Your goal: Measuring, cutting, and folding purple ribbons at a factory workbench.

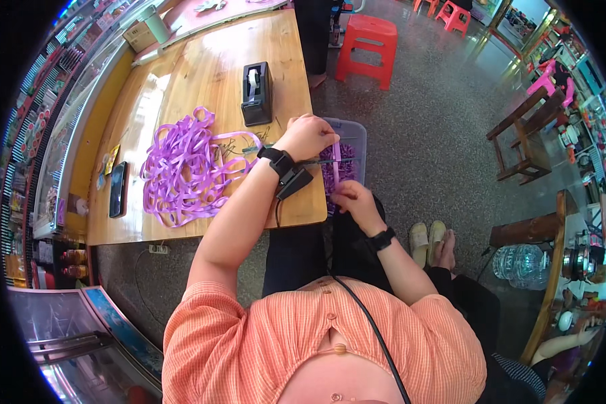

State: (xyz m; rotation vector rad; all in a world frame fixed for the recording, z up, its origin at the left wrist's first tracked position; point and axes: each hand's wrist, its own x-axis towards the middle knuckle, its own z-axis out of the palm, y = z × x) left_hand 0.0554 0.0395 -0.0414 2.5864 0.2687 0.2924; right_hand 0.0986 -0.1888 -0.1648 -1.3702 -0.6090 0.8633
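My left hand is closed around the upper end of a short purple ribbon strip at the right edge of the wooden table. My right hand pinches the strip's lower end just below, over my lap. The strip hangs upright between both hands, crossed by a thin dark rod-like thing. A tangled heap of purple ribbon lies on the table to the left of my left forearm. Behind my hands stands a clear plastic bin with purple pieces inside.
A black tape dispenser stands on the table above my left hand. A dark phone lies near the table's left edge. A red plastic stool stands on the floor beyond. Another person's feet in pale slippers rest at my right.
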